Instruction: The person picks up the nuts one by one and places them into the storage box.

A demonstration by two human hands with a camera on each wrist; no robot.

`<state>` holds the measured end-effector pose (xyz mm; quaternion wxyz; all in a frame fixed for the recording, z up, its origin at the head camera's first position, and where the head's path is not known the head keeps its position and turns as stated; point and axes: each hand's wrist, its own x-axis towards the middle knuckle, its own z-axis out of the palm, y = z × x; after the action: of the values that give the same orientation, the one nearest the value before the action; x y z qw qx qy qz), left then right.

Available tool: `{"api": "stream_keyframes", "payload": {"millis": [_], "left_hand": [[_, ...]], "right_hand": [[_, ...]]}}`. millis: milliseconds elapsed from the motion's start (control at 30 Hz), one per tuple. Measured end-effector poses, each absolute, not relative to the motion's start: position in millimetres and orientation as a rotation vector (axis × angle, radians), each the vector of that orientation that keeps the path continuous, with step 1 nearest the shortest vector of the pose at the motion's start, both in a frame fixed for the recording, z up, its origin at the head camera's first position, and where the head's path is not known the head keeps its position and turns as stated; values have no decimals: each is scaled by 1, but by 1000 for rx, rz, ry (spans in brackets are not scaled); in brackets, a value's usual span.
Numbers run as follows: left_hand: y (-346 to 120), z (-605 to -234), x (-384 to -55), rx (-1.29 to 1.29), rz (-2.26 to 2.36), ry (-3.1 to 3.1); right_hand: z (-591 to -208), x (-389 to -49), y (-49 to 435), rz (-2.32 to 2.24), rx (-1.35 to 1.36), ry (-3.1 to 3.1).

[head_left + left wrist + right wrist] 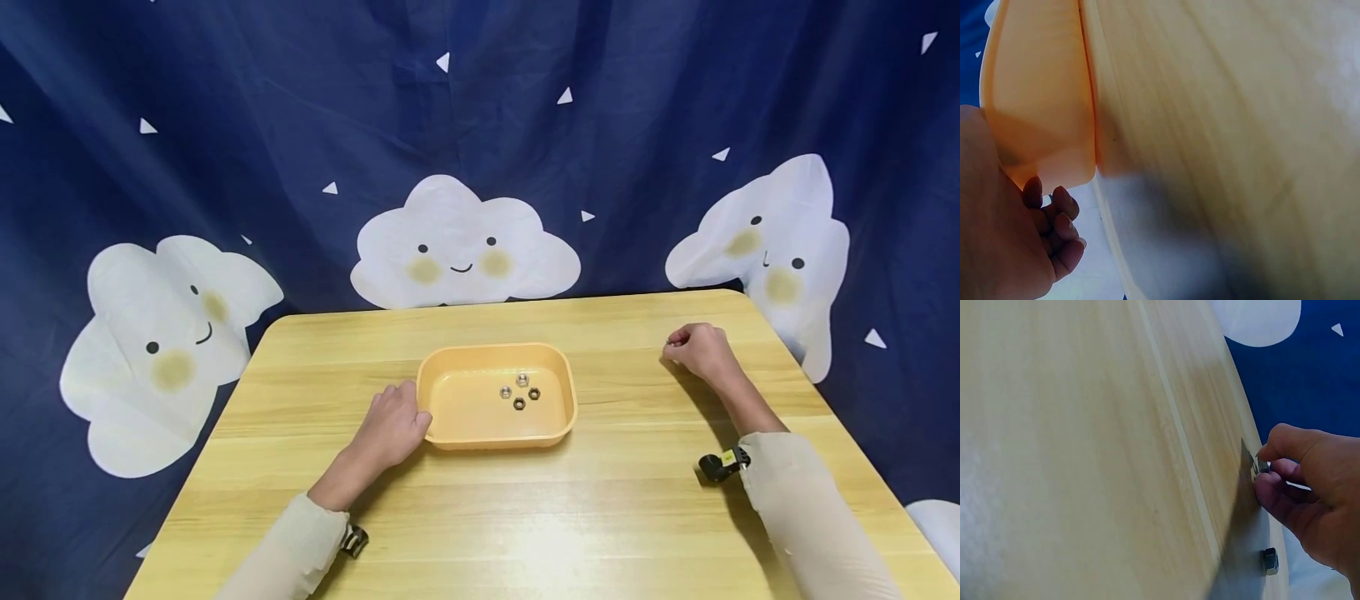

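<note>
My left hand grips the left end of a shallow yellow-orange tray. From the left wrist view, curled fingers show by the tray's outer wall. Inside the tray lie several hex nuts, some silver and some dark. Off to the right, my right hand is low over the table. It pinches a hex nut between thumb and fingertips, clearest in the right wrist view. Another nut rests on the tabletop close to that hand; the head view does not show it.
The light wood table has rounded far corners. A dark blue curtain with white clouds and small triangles hangs right behind its far edge. Black wrist cameras sit at the left cuff and the right cuff.
</note>
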<state>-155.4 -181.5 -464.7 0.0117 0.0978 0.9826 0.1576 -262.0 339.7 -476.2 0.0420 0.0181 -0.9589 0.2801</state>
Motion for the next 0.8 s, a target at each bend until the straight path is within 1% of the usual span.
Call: {"api": "stream_keyframes", "payload": {"millis": [433, 800], "left_hand": [[-182, -466, -156, 315, 472, 3066], [-182, -467, -157, 321, 480, 3067]], "right_hand": [[-469, -260, 327, 842, 153, -2882], [-457, -255, 307, 978, 270, -2810]]}}
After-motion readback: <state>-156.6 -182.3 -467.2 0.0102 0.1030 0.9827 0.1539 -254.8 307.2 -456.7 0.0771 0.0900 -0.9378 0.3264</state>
